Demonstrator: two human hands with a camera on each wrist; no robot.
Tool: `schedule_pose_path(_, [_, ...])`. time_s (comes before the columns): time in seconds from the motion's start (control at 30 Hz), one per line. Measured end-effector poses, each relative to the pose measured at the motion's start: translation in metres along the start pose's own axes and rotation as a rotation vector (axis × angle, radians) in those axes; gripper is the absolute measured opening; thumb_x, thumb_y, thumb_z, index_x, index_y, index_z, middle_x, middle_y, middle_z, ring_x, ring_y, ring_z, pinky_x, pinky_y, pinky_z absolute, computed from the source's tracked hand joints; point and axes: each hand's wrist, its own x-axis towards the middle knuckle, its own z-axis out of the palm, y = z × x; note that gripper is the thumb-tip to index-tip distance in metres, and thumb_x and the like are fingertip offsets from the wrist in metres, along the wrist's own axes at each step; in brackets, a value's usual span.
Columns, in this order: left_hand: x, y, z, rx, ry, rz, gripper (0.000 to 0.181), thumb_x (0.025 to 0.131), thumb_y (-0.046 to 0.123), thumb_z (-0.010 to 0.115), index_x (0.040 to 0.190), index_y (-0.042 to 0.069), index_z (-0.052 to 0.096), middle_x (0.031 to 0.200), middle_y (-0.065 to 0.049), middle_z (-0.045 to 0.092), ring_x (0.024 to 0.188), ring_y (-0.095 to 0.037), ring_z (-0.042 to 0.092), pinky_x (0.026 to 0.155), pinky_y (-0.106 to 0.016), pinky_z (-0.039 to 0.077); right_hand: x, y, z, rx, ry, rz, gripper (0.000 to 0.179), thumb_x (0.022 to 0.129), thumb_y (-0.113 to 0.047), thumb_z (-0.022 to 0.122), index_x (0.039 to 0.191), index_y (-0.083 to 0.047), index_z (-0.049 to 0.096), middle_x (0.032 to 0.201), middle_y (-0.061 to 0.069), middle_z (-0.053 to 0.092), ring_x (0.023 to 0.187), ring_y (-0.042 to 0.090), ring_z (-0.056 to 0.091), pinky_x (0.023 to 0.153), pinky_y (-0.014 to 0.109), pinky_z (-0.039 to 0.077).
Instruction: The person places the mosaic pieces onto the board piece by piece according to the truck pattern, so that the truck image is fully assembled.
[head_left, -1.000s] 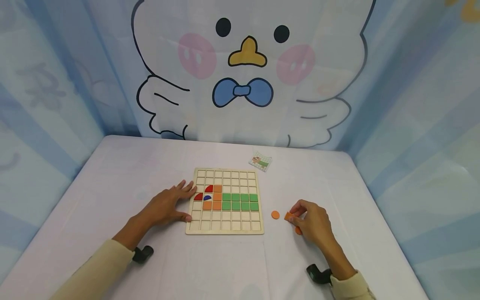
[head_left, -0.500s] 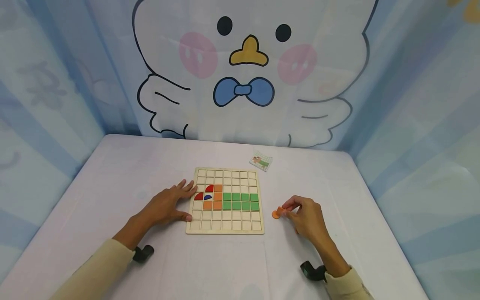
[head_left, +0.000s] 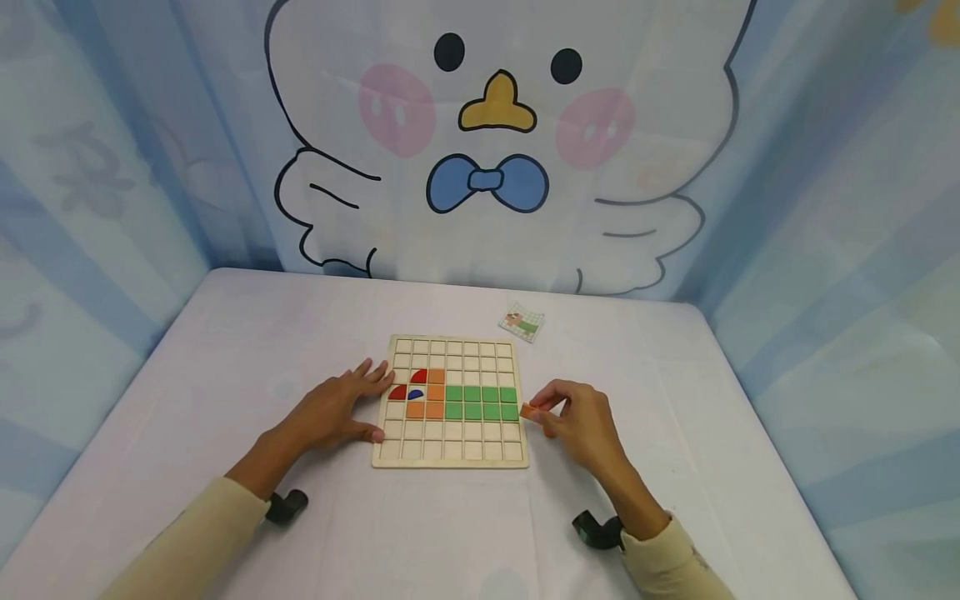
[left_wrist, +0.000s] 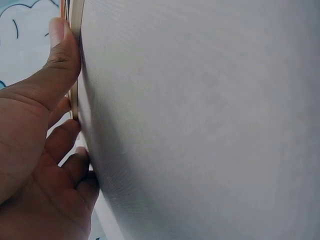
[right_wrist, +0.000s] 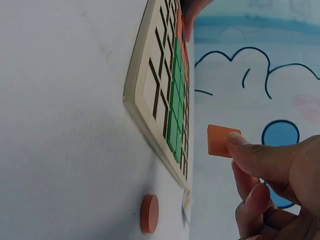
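A square wooden grid board lies on the table with tiles set in its cells. Green tiles fill two rows on the right; orange tiles, red quarter-rounds and a blue half-round sit at the left. My left hand rests spread against the board's left edge, thumb and fingertips on the rim. Thumb and fingers of my right hand pinch an orange square tile, held up just by the board's right edge. An orange disc lies on the table below this hand.
A small picture card lies behind the board's far right corner, showing a grid with a coloured pattern. A cartoon-printed curtain rises behind the white table.
My right hand has carried the orange square tile leftward from the table, past the disc, to the board's right edge. The left hand has stayed put.
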Motion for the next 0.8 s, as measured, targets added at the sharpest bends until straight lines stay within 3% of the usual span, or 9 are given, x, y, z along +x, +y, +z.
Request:
schedule_pose_path(0.33, [0.001, 0.001, 0.000, 0.008, -0.001, -0.004, 0.099, 0.081, 0.044, 0.090, 0.162, 0.015, 0.042, 0.174, -0.014, 0.029, 0.163, -0.046, 0.022, 0.126, -0.071, 0.027, 0.006, -0.026, 0.017, 0.033, -0.007, -0.102, 0.017, 0.081, -0.013, 0.093, 0.086, -0.021, 0.078, 0.082, -0.006, 0.072, 0.065, 0.015, 0.050, 0.056, 0.023, 0.039])
schedule_pose_path(0.8, [0.001, -0.001, 0.001, 0.002, 0.005, -0.001, 0.098, 0.081, 0.044, 0.090, 0.162, 0.015, 0.043, 0.174, -0.014, 0.030, 0.163, -0.046, 0.023, 0.125, -0.072, 0.027, 0.010, -0.058, 0.044, 0.091, -0.071, -0.167, 0.017, 0.081, -0.019, 0.093, 0.085, -0.024, 0.077, 0.080, -0.011, 0.071, 0.059, 0.011, 0.047, 0.052, 0.022, 0.037])
